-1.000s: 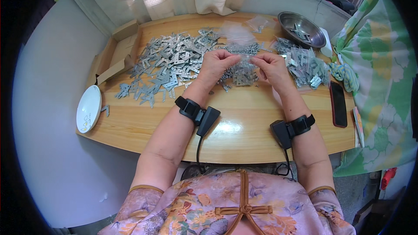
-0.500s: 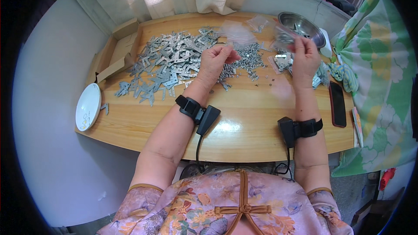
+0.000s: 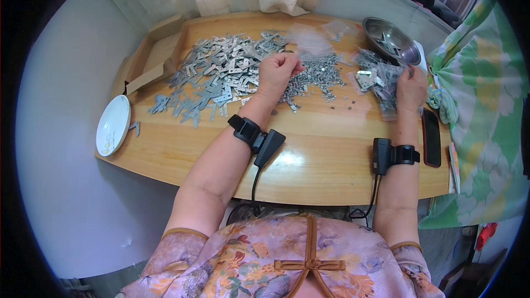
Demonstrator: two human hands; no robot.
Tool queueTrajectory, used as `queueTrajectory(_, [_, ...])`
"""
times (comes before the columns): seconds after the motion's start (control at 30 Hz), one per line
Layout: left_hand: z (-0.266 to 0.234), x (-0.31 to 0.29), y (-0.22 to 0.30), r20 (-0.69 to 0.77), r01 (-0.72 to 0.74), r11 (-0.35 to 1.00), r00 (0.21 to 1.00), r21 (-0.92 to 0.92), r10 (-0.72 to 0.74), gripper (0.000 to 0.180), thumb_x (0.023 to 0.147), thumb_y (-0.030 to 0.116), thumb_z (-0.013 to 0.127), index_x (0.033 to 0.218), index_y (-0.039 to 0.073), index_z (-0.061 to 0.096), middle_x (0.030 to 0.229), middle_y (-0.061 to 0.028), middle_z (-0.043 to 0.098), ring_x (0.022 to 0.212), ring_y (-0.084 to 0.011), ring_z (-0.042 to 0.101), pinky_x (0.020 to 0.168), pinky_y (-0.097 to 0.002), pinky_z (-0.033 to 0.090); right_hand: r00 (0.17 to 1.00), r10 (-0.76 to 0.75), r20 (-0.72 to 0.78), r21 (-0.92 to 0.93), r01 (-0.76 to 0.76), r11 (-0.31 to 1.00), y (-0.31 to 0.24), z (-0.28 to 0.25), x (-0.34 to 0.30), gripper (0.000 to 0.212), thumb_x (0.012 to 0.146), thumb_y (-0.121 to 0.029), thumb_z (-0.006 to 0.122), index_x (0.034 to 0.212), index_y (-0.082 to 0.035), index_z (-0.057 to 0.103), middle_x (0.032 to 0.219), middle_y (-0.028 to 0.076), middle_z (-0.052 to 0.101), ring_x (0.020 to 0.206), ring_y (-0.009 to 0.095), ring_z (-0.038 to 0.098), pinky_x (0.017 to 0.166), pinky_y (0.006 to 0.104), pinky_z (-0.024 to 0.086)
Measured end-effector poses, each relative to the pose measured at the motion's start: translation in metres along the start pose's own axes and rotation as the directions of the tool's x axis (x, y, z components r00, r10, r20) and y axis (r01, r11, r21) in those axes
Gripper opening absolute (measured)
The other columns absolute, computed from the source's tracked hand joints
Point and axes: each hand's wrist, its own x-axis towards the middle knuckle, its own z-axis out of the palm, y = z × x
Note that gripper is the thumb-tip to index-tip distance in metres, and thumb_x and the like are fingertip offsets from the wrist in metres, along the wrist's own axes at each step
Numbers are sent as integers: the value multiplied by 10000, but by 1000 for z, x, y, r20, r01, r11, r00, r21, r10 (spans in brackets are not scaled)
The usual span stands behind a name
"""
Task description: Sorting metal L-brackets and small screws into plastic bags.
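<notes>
My left hand (image 3: 279, 74) is closed in a pinch at the near-left edge of a pile of small screws (image 3: 320, 74). Whatever its fingertips hold, if anything, is too small to make out. To its left spreads a large heap of flat metal corner brackets (image 3: 226, 72). At the right of the table my right hand (image 3: 412, 89) has its fingers closed on the edge of a clear plastic bag (image 3: 391, 77). That bag lies among other filled bags with metal pieces in them. Several loose brackets (image 3: 367, 80) rest beside the bags.
Flat clear bags (image 3: 309, 38) lie behind the screws. A steel bowl (image 3: 395, 36) holding a few brackets stands back right. A phone (image 3: 432, 138) and striped cloth (image 3: 443, 105) are at the right edge. An open cardboard box (image 3: 157, 58) and white plate (image 3: 114, 126) sit left.
My right hand has moved right and down with the filled plastic bag, from the air onto the bags at the right. The left hand stays near the screws, still pinched.
</notes>
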Motion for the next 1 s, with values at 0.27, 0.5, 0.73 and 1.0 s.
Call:
queueTrajectory(0.27, [-14, 2, 8, -108, -26, 797, 988, 603, 114, 125, 736, 198, 642, 759, 85, 689, 674, -45, 660, 617, -157, 618, 605, -299, 480, 964, -219, -151, -126, 201, 971, -16, -8, -2, 201, 727, -241, 637, 881, -117, 677, 874, 56, 649, 883, 277, 550, 745, 380, 438])
queueTrajectory(0.5, [-41, 3, 40, -91, 38, 256, 975, 966, 202, 199, 693, 89, 596, 852, 151, 699, 873, -116, 660, 883, -292, 608, 753, -380, 482, 915, -386, -118, 310, 403, 861, -58, -13, -19, 64, 726, -149, 625, 733, -86, 620, 770, 64, 622, 751, 266, 566, 687, 381, 433])
queueTrajectory(0.73, [-76, 8, 56, -108, 111, 35, 990, 993, -93, 332, 708, 63, 597, 1033, 129, 604, 1117, -92, 552, 1105, -280, 466, 921, -416, 385, 890, -457, 17, 519, 382, 764, -88, -15, -42, 47, 730, -121, 609, 723, -76, 618, 741, 79, 616, 708, 276, 570, 637, 377, 449])
queueTrajectory(1.0, [-95, 15, 45, -26, 29, 36, 996, 999, -91, 341, 706, 13, 588, 1018, 148, 623, 1045, -59, 595, 1061, -266, 505, 884, -369, 431, 845, -488, 218, 648, 249, 720, -96, -14, -55, 69, 733, -133, 619, 759, -72, 638, 750, 86, 617, 756, 262, 597, 645, 364, 472])
